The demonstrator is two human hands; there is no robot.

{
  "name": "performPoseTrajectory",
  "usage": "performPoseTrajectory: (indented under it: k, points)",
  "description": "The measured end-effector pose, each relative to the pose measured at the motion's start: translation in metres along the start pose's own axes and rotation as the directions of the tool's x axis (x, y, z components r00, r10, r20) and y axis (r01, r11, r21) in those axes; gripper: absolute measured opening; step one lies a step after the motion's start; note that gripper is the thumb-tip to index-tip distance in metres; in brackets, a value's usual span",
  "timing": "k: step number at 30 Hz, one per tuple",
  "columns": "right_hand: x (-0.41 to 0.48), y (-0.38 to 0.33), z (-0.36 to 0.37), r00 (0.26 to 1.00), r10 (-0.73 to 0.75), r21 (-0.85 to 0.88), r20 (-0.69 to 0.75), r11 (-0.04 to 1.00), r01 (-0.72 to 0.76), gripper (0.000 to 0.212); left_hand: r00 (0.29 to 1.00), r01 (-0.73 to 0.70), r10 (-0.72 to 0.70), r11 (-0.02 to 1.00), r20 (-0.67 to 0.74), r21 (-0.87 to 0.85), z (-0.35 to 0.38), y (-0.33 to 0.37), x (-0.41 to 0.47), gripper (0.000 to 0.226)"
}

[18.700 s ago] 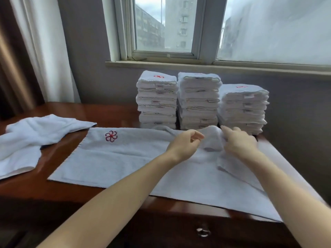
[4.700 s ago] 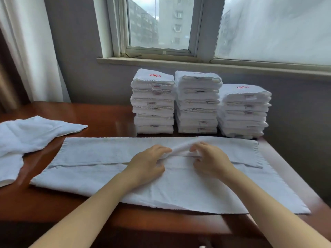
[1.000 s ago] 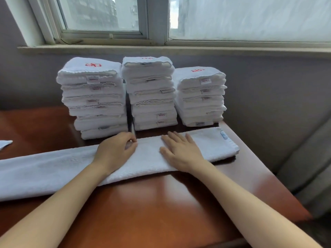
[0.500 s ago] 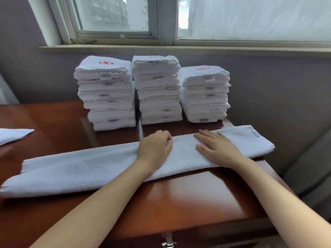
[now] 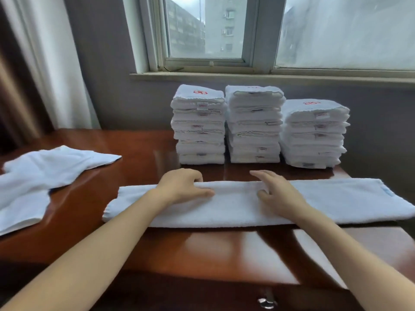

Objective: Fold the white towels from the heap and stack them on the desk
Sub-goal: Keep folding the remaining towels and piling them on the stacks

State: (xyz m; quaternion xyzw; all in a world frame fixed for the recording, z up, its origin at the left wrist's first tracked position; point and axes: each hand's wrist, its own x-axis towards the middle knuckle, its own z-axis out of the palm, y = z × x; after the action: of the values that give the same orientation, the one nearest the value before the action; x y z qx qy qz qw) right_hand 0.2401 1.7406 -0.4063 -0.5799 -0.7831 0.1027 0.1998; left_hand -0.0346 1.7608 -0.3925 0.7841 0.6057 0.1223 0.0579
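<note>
Three stacks [image 5: 253, 124] of folded white towels stood side by side at the back of the desk [image 5: 139, 149], in the upper middle of the frame, just under the window [image 5: 206, 30]. The two outer ones showed a red emblem on their top towels. Across the middle of the frame, in front of them and apart from them, lay the long towel [image 5: 235, 207], folded into a narrow strip that ran from left of centre to the right edge.

My left hand [image 5: 184, 187] rested on the strip's left part. Its fingers [image 5: 193, 175] were curled down over the far edge, their tips hidden, and the thumb lay along the top of the cloth. My right hand [image 5: 278, 194] lay flat on the strip just to the right, its fingers [image 5: 262, 175] straight and slightly spread, reaching to the far edge.

At the left edge of the frame the heap [image 5: 45, 173] of unfolded towels sprawled on the desk, well apart from the strip. A pale curtain [image 5: 56, 63] hung in the upper left, and a metal drawer handle [image 5: 267, 303] showed at the bottom.
</note>
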Motion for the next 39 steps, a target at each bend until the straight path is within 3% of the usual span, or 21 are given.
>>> performPoseTrajectory:
  k: [5, 10, 13, 17, 21, 24, 28, 31, 34, 37, 39]
  points:
    - [0.018, -0.092, 0.043, 0.974, -0.221, 0.091, 0.039, 0.972, 0.217, 0.050, 0.997, 0.046, -0.037, 0.991, 0.071, -0.126, -0.028, -0.045, -0.030, 0.054]
    - [0.032, -0.133, 0.060, 0.972, -0.235, 0.153, 0.017, 0.961, 0.230, 0.042, 0.958, 0.174, -0.120, 0.965, 0.259, -0.196, -0.055, -0.085, -0.059, 0.056]
    - [0.035, -0.146, 0.061, 0.972, -0.233, 0.182, 0.038, 0.958, 0.223, 0.036, 0.919, 0.220, -0.152, 0.963, 0.365, -0.154, -0.059, -0.095, -0.075, 0.044]
    - [0.041, -0.160, 0.058, 0.959, -0.199, 0.320, 0.203, 0.939, 0.127, 0.046, 0.919, 0.196, -0.098, 0.954, 0.382, -0.228, -0.060, -0.096, -0.084, 0.039]
    - [0.051, -0.168, 0.051, 0.890, -0.234, 0.533, 0.390, 0.846, -0.011, 0.052, 0.927, 0.215, -0.105, 0.936, 0.360, -0.280, -0.067, -0.093, -0.087, 0.034]
    - [0.058, -0.173, 0.046, 0.813, -0.290, 0.479, 0.505, 0.878, 0.016, 0.062, 0.917, 0.261, -0.086, 0.868, 0.390, -0.423, -0.071, -0.093, -0.092, 0.041]
    - [0.065, -0.176, 0.046, 0.754, -0.329, 0.369, 0.568, 0.921, 0.125, 0.055, 0.896, 0.251, -0.016, 0.842, 0.443, -0.477, -0.076, -0.096, -0.100, 0.039]
    - [0.067, -0.179, 0.050, 0.793, -0.377, 0.444, 0.479, 0.883, 0.152, 0.058, 0.901, 0.261, -0.036, 0.842, 0.433, -0.472, -0.078, -0.099, -0.104, 0.046]
    - [0.072, -0.183, 0.059, 0.904, -0.345, 0.494, 0.254, 0.850, 0.186, 0.061, 0.959, 0.252, -0.126, 0.796, 0.256, -0.551, -0.076, -0.103, -0.100, 0.047]
    - [0.073, -0.182, 0.074, 0.952, -0.302, 0.257, 0.051, 0.925, 0.280, 0.069, 0.953, 0.283, -0.301, 0.839, 0.035, -0.464, -0.069, -0.107, -0.094, 0.058]
    - [0.072, -0.174, 0.082, 0.939, -0.342, 0.098, -0.025, 0.934, 0.343, 0.073, 0.916, 0.378, -0.400, 0.881, -0.021, -0.283, -0.062, -0.108, -0.092, 0.069]
